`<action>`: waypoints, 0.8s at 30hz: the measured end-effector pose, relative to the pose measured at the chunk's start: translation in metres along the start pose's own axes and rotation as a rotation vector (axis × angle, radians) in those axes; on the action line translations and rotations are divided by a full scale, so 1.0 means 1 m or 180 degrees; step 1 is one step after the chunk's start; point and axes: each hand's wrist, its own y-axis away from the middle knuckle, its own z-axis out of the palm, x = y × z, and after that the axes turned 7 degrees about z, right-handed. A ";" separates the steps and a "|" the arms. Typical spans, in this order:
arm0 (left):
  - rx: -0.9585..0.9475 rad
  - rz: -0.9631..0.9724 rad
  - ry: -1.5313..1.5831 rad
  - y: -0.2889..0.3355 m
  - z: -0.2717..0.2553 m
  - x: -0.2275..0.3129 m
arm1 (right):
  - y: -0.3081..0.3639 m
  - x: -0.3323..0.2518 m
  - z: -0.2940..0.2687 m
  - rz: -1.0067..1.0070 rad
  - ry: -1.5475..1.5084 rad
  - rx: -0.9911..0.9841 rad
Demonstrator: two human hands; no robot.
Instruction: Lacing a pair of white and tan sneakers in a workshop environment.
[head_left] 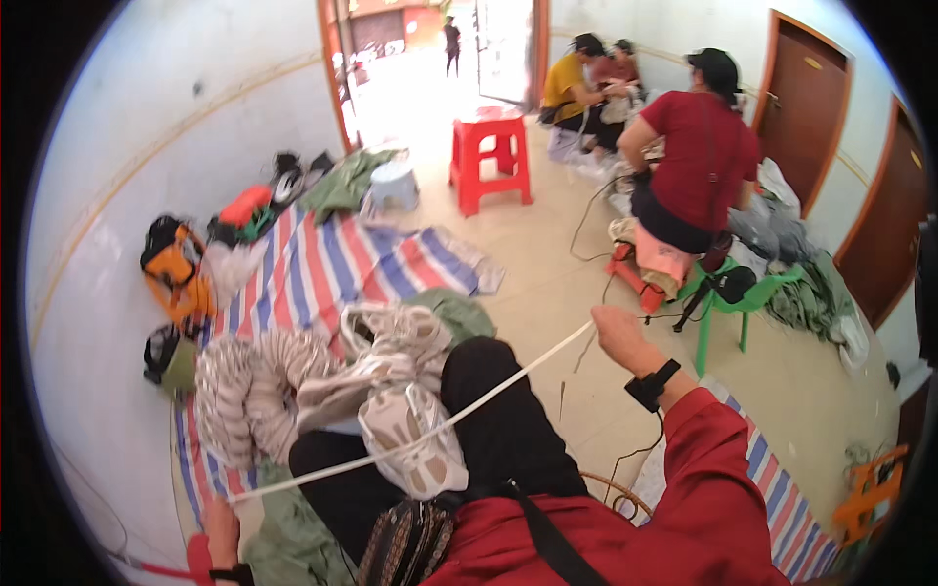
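Note:
A long white shoelace (528, 369) is pulled taut across my lap, running from lower left to upper right. My right hand (625, 340) is closed in a fist around its upper end, out beyond my right knee. Low on the left, my left hand (223, 523) grips the other end. Beneath the lace, a beige and white sneaker (412, 441) rests on my lap. More beige sneakers (391, 337) are heaped just past my knees. Beside them lie thick rows of nested pale shoes (254, 391), whose details are hard to make out.
A striped sheet (322, 264) covers the floor at left, with bags (176, 273) along the wall. A red stool (490, 161) stands ahead, near the doorway. At right, a person in a red shirt (699, 156) sits near a green chair (743, 303); two others sit farther back.

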 end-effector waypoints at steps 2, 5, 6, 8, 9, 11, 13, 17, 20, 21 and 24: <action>-0.0052 -0.0216 0.0087 -0.007 0.004 -0.017 | 0.010 0.012 -0.013 0.0110 -0.0145 0.0042; -0.0175 0.0011 -0.0610 0.033 0.014 -0.109 | 0.010 0.024 -0.006 0.0254 -0.0353 0.0194; 0.0375 -0.0068 -0.0107 0.014 0.017 -0.085 | 0.021 0.041 -0.015 0.0409 -0.0222 0.0257; 0.0541 -0.0207 0.0002 0.014 -0.009 -0.079 | 0.036 0.061 -0.028 0.0782 -0.0068 0.0181; 0.0166 -0.0293 -0.0388 0.029 -0.019 -0.096 | 0.036 0.061 -0.029 0.0795 -0.0123 0.0237; 0.0394 -0.0458 -0.0197 0.041 -0.031 -0.101 | 0.047 0.071 -0.037 0.0965 -0.0246 0.0281; 0.0603 -0.0639 -0.0002 0.049 -0.040 -0.105 | 0.057 0.083 -0.042 0.1109 -0.0285 0.0350; 0.0758 -0.0819 -0.0157 0.059 -0.042 -0.119 | 0.076 0.106 -0.045 0.1382 -0.0386 0.0616; 0.1393 -0.0742 0.0128 0.067 -0.038 -0.130 | 0.087 0.116 -0.047 0.1536 -0.0400 0.0890; 0.1399 -0.0795 -0.0100 0.070 -0.038 -0.133 | 0.090 0.119 -0.049 0.1546 -0.0406 0.0898; 0.1263 -0.0984 -0.0321 0.071 -0.040 -0.141 | 0.100 0.129 -0.056 0.1708 -0.0400 0.0939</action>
